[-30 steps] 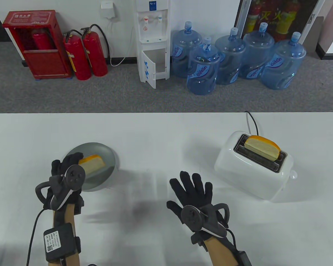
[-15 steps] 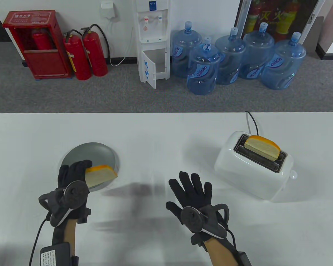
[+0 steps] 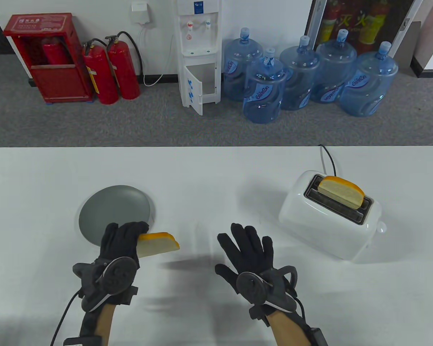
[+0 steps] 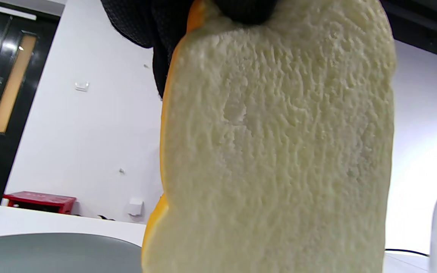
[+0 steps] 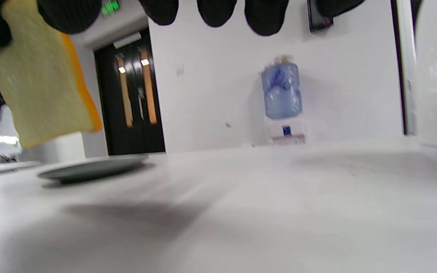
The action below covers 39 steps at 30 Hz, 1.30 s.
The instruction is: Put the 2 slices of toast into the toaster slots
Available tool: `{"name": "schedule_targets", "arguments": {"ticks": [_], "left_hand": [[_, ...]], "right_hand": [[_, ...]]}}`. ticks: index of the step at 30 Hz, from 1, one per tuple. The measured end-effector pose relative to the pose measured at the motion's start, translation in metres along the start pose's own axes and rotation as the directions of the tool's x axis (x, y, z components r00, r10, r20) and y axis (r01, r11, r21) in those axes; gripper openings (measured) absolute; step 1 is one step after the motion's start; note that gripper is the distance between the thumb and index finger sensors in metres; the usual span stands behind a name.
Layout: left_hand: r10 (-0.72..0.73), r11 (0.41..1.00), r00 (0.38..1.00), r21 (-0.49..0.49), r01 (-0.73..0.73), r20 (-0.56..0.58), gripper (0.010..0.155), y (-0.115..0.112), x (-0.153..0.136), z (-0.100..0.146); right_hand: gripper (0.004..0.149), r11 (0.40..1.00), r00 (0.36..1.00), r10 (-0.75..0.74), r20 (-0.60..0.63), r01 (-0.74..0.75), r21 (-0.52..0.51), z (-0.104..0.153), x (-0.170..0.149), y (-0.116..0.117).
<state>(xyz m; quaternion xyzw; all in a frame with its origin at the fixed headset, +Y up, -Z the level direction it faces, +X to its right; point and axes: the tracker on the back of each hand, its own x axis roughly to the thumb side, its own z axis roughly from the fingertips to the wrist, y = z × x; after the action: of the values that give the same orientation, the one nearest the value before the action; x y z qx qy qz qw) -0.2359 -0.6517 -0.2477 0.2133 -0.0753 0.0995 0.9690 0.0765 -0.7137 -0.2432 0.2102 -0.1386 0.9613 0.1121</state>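
My left hand [image 3: 124, 239] grips a slice of toast [image 3: 158, 244] with an orange crust and holds it above the table, just right of the grey plate [image 3: 112, 209]. The slice fills the left wrist view [image 4: 275, 151] and hangs at the top left of the right wrist view [image 5: 44, 83]. My right hand [image 3: 247, 248] hovers flat with spread fingers near the table's middle and holds nothing. A white toaster [image 3: 328, 223] stands at the right. A second slice [image 3: 341, 191] stands in its far slot; the near slot [image 3: 337, 209] holds nothing.
The toaster's black cord [image 3: 328, 158] runs off the table's far edge. Beyond the table, on the floor, are water jugs [image 3: 303, 83], a dispenser [image 3: 198, 54] and red fire extinguishers [image 3: 112, 72]. Bare white table [image 3: 209, 173] lies between plate and toaster.
My left hand has lifted the slice off the plate and carried it to the right and nearer, past the plate's rim. The right hand has barely moved.
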Motion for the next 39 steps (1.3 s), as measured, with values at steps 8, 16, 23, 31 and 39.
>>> {"name": "schedule_targets", "arguments": {"ticks": [8,16,23,31,39], "left_hand": [[0.024,1.0,0.997,-0.018,-0.023,0.078,0.045,-0.003,0.022,0.003],[0.042,0.998,0.985,-0.043,-0.035,0.165,0.045,-0.006,0.046,0.008],[0.054,0.997,0.97,-0.06,-0.041,0.236,0.045,-0.007,0.066,0.013],[0.086,0.994,0.958,-0.082,-0.066,0.275,0.045,-0.008,0.078,0.017],[0.096,0.993,0.954,-0.094,-0.072,0.282,0.046,-0.008,0.08,0.017]], "right_hand": [[0.074,0.997,0.996,-0.046,0.071,0.05,-0.054,0.004,0.002,-0.01],[0.074,0.984,0.986,-0.056,0.156,0.081,-0.161,0.01,0.018,-0.018],[0.074,0.98,0.972,-0.034,0.232,0.079,-0.185,0.012,0.036,-0.02],[0.071,0.974,0.966,-0.004,0.258,0.063,-0.219,0.014,0.042,-0.02],[0.069,0.971,0.958,-0.005,0.286,0.073,-0.228,0.016,0.049,-0.019]]}}
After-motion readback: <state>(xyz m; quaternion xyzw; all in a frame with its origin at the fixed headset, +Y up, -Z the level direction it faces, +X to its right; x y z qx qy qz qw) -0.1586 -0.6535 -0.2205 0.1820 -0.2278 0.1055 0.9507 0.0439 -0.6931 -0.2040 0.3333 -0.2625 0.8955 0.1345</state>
